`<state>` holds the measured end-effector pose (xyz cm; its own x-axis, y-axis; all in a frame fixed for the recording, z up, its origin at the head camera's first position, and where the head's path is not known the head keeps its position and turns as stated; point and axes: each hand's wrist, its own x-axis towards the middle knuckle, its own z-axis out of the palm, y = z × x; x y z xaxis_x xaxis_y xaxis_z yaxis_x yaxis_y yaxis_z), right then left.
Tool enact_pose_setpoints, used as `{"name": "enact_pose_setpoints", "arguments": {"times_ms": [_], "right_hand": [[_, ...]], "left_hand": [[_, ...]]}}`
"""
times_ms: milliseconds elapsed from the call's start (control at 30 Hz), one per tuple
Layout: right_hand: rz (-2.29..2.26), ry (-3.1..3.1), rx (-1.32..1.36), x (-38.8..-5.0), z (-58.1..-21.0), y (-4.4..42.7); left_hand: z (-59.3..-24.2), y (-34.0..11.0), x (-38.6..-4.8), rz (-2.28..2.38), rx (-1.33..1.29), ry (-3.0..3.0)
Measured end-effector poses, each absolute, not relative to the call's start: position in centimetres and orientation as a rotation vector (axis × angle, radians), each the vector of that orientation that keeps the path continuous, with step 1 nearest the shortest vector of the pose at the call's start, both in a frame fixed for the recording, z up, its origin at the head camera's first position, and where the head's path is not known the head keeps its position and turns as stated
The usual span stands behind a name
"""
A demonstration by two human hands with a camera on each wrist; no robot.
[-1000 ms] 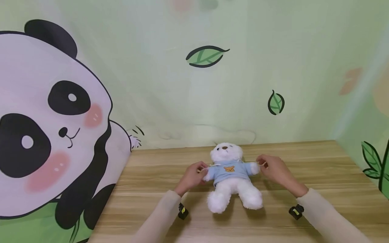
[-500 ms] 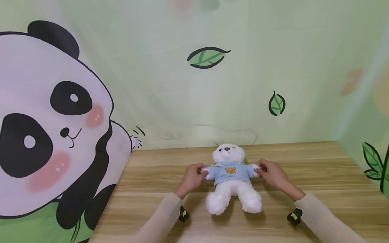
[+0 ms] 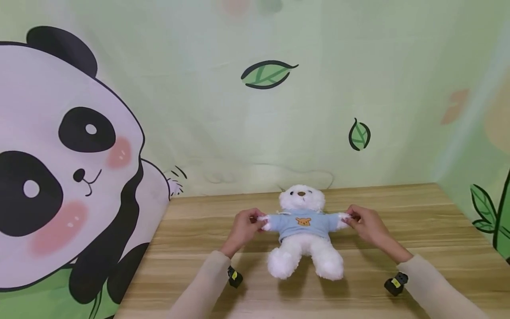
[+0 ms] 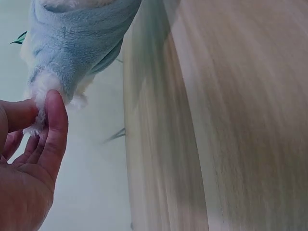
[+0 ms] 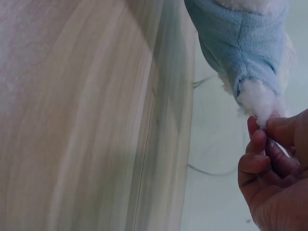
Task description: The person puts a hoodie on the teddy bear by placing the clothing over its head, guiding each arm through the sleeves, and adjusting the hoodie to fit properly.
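Note:
A white plush teddy bear [image 3: 304, 250] in a blue hooded top with a small orange animal-face patch lies face up on the wooden table, arms spread wide. With thumb and fingers my left hand [image 3: 244, 227] pinches the paw at the left; the left wrist view shows the white fur [image 4: 45, 84] between thumb and fingertips. My right hand [image 3: 368, 225] pinches the opposite paw, and in the right wrist view that paw's fur [image 5: 260, 101] pokes out of the blue sleeve [image 5: 240, 43]. A white cord shows near the bear's neck.
The wooden table [image 3: 191, 248] meets a pale green backdrop [image 3: 199, 110] just beyond the bear's head. A large printed panda [image 3: 107, 186] fills the left side. Small black cameras [image 3: 235, 277] sit on both wrists.
Both hands have moved outward, going from strings near the paws to pinching the paws themselves. The bear's arms are now stretched wider and straighter.

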<state>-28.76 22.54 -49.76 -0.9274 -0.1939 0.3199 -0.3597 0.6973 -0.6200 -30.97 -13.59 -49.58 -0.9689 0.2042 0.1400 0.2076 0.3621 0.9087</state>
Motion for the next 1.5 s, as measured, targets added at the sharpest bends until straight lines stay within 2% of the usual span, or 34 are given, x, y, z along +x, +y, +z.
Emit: {"name": "enact_pose_setpoints", "arguments": {"times_ms": [367,533,800,1067,1500], "right_hand": [[0.984,-2.713,0.444,-29.2,-51.4,21.0],[1.012,-2.667,0.470,-29.4,-51.0,20.5],[1.109,-2.617,0.746,-30.2,-50.1,17.9],[1.078,-2.681,0.824,-30.7,-50.6,16.6],[1.033,-2.677,0.836,-30.9,-51.2,15.2]], "left_hand": [[-51.1,-13.8,-30.5,-1.617,-0.399,-2.749],[-50.2,-13.4,-30.5,-1.472,-0.415,-2.767],[-47.9,-9.7,-31.3,-1.163,-0.809,-2.793],[-47.7,-8.3,-31.9,-0.874,-0.924,-2.982],[-50.0,-9.6,-32.9,-1.011,-0.935,-3.035]]}}
